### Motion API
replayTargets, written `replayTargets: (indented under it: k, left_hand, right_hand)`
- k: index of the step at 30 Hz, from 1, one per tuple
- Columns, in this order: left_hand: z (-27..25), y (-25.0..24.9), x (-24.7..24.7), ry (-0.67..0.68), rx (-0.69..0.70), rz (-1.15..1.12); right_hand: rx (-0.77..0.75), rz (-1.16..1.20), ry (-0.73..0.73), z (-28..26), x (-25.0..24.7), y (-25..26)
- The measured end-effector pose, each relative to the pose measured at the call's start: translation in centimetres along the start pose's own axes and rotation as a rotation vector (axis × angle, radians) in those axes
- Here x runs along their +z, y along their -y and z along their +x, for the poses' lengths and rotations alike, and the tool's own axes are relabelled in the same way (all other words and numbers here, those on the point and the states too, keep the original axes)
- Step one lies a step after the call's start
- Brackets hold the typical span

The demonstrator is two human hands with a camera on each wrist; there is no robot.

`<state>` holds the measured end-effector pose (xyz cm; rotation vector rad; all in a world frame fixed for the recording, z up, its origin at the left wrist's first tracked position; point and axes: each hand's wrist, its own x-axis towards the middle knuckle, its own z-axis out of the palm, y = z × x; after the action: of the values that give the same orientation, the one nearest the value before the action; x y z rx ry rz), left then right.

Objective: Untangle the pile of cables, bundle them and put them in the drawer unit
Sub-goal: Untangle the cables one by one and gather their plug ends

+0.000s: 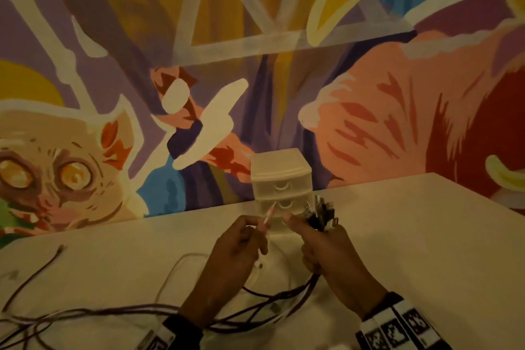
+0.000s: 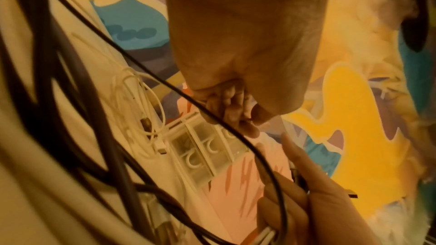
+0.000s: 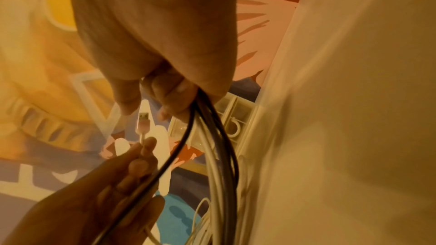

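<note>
In the head view my left hand (image 1: 255,233) pinches a pink-and-white USB cable (image 1: 268,215) just below its plug, which points up. The right wrist view shows that plug (image 3: 143,120) above the left hand (image 3: 141,152). My right hand (image 1: 309,236) grips a bunch of cable ends (image 1: 321,213), dark and white, with the plugs sticking up above the fist. Their cords (image 3: 212,146) hang down from the right hand (image 3: 165,103). Both hands are raised just in front of the small translucent drawer unit (image 1: 281,179), whose drawers look closed.
Dark cables (image 1: 85,318) trail in loops across the white table (image 1: 412,236) to the lower left, one end lying at the far left (image 1: 59,248). A thin white cable (image 1: 176,270) loops under my left hand. A painted wall stands right behind the drawer unit.
</note>
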<state>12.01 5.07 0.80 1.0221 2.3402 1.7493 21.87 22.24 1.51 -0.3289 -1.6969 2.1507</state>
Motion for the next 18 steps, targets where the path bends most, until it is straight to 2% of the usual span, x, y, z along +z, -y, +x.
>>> replayTargets:
  k: [4,9,13,18]
  left_hand:
    - [-0.4,-0.6,0.3,0.065,0.032,-0.074]
    - [-0.9,0.4,0.7,0.160,-0.008,-0.121]
    - [-1.1,1.3,0.2,0.143,0.049,-0.124]
    - [-1.5,1.7,0.7,0.132,0.066,-0.103]
  right_hand:
    - [-0.001,-0.092,-0.017,0.4,0.2,-0.8]
    - [-0.117,-0.127,-0.024,0.0,0.7,-0.8]
    - [-0.143,-0.114,-0.044,-0.4,1.2,-0.9]
    - [-0.099,-0.196,0.035,-0.8,0.8,-1.0]
